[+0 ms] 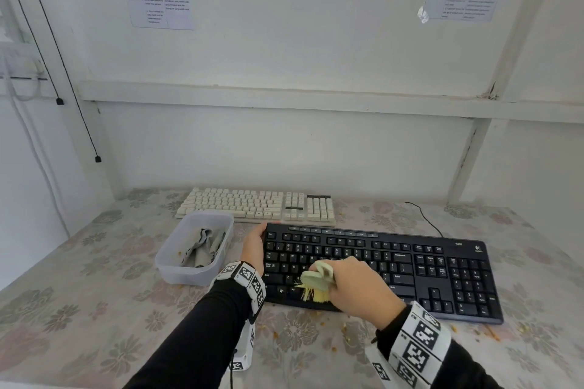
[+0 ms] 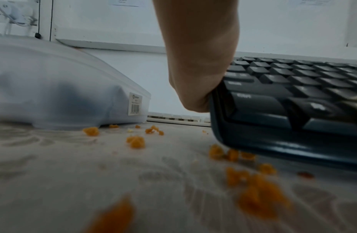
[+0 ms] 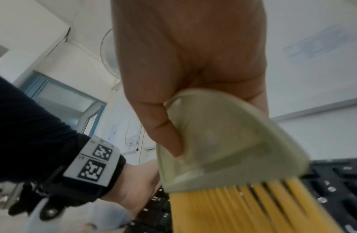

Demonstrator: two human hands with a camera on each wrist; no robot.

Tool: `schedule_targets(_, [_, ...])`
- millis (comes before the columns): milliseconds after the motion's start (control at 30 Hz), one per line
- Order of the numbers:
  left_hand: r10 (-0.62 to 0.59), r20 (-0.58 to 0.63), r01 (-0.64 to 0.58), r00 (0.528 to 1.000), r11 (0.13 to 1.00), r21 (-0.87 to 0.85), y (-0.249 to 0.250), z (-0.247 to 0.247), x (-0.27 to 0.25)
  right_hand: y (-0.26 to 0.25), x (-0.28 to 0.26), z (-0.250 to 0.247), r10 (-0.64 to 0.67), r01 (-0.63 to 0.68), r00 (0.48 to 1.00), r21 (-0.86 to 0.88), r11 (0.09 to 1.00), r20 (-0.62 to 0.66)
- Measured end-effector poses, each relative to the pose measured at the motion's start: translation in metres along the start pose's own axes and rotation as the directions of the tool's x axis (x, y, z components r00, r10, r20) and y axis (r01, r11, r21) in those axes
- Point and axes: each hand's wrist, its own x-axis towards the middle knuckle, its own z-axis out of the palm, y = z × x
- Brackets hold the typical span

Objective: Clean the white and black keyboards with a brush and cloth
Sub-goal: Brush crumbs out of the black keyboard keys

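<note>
The black keyboard (image 1: 395, 271) lies across the front of the table, and the white keyboard (image 1: 256, 207) sits behind it. My left hand (image 1: 252, 246) grips the black keyboard's left end, thumb at its far corner. In the left wrist view that hand (image 2: 199, 63) wraps the edge of the black keyboard (image 2: 293, 97). My right hand (image 1: 357, 287) holds a pale green brush (image 1: 316, 279), its yellow bristles down on the lower-left keys. The right wrist view shows the brush (image 3: 223, 141) pinched by my thumb, bristles (image 3: 253, 208) over the keys. A grey cloth (image 1: 203, 246) lies in a tub.
A translucent plastic tub (image 1: 177, 268) stands left of the black keyboard, close to my left hand. Orange crumbs (image 2: 135, 141) are scattered on the flowered tablecloth (image 1: 94, 294) in front of and beside the keyboard. A black cable (image 1: 426, 218) runs from the keyboard toward the back wall.
</note>
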Motion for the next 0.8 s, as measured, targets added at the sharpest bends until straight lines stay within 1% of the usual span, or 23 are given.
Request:
schedule_targets(100, [0.006,-0.016,-0.006,1.000,1.000,0.007,0.001,0.001,-0.003,-0.008,0.004,-0.003,-0.088,0.093,0.992,0.061,0.994,-0.089])
schedule_targets(167, [0.019,-0.022,-0.019,1.000,1.000,0.014,0.002,0.002,-0.003,-0.016,0.010,0.002,-0.144,0.150,0.988,0.122,0.981,-0.057])
schedule_targets(267, [0.018,-0.014,-0.018,1.000,1.000,0.021,0.003,0.003,-0.005,-0.021,0.015,0.013,-0.159,0.158,0.987,0.135,0.978,-0.003])
schedule_targets(367, [0.008,0.038,-0.009,0.999,1.000,0.010,0.003,0.005,-0.009,-0.013,0.013,0.014,-0.115,0.113,0.993,0.089,0.990,0.018])
schedule_targets(433, [0.001,0.066,-0.001,0.998,1.000,0.002,0.002,0.005,-0.010,-0.002,0.008,0.013,-0.052,0.050,0.998,0.061,0.997,0.032])
schedule_targets(533, [0.004,0.046,-0.004,0.999,1.000,-0.006,0.003,0.006,-0.012,0.012,0.003,0.005,0.083,-0.083,0.996,-0.016,0.996,0.031])
schedule_targets(600, [0.009,0.040,-0.009,0.999,1.000,-0.013,0.004,0.005,-0.010,0.016,0.000,-0.002,0.129,-0.128,0.991,-0.061,0.990,0.018])
schedule_targets(667, [0.003,0.042,-0.003,0.999,1.000,-0.003,0.004,0.006,-0.011,0.014,0.000,-0.007,0.096,-0.097,0.995,-0.033,0.995,-0.012])
schedule_targets(733, [0.003,0.043,-0.003,0.999,1.000,0.010,0.003,0.006,-0.012,0.007,0.003,-0.008,0.003,-0.001,0.999,0.067,0.998,-0.034])
schedule_targets(800, [0.014,0.031,-0.015,0.999,1.000,0.006,0.004,0.006,-0.012,-0.004,0.008,-0.002,-0.085,0.092,0.995,0.166,0.982,-0.048])
